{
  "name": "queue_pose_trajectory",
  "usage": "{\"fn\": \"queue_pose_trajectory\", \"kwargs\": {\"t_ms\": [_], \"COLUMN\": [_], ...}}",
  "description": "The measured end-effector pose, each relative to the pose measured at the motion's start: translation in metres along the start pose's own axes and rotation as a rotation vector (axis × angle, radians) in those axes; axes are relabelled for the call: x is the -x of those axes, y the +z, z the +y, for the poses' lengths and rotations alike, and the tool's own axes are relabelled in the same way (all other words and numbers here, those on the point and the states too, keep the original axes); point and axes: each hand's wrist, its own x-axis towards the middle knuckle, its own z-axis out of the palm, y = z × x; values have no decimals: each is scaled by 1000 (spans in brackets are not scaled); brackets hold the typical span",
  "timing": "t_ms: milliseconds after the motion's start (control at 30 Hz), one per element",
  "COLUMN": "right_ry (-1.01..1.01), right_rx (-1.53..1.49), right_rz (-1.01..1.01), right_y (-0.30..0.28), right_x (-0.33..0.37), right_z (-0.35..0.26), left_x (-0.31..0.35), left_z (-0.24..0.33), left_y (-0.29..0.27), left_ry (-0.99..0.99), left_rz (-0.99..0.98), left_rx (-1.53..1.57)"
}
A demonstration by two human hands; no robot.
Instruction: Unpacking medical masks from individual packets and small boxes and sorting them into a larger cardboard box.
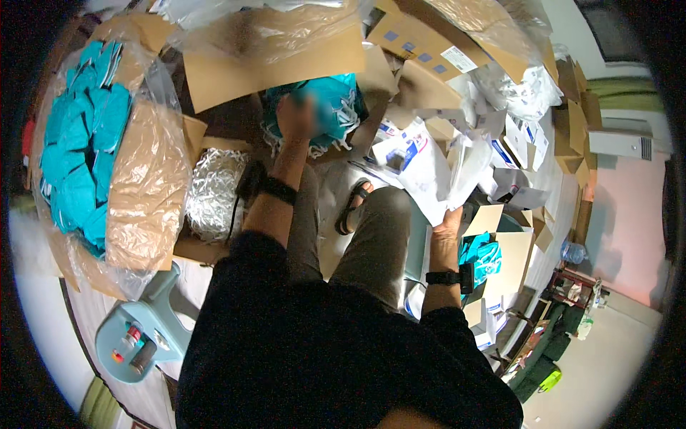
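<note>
Left hand [296, 118] showing over teal cloth bundle [334, 104], fingers blurring — cannot tell whether grip is closing. Right hand [449, 223] gripping lower edge of white plastic bag [433, 189], spreading right of bundle. White strips [214, 193] filling carton [196, 252] left of bundle; plastic-lined carton [146, 193] standing farther left. White cords [349, 118] trailing off bundle — could be snagging if pulled; bag possibly slipping, one edge alone being held.

Blur over the left hand [294, 118] leaves unclear whether it grips the teal corded bundle [339, 107], the right hand [449, 223] has fingers hidden behind white packaging [427, 175], and the upper edge cuts off clear plastic sheeting [293, 30].
</note>
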Motion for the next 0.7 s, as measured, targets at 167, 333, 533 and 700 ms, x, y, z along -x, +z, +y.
{"fn": "queue_pose_trajectory", "kwargs": {"t_ms": [167,333,533,700], "right_ry": [107,-328,-121,37], "right_rx": [-20,615,483,351], "right_rz": [-139,-241,-346,-293], "right_y": [47,76,88,76], "right_x": [9,24,34,36], "right_z": [27,44,51,27], "left_x": [62,101,60,-80], "left_z": [17,34,76,153], "left_y": [-8,-39,-86,-109], "left_ry": [-58,-289,-312,512], "left_rz": [-1032,-901,-623,-320], "left_rx": [308,509,719,349]}}
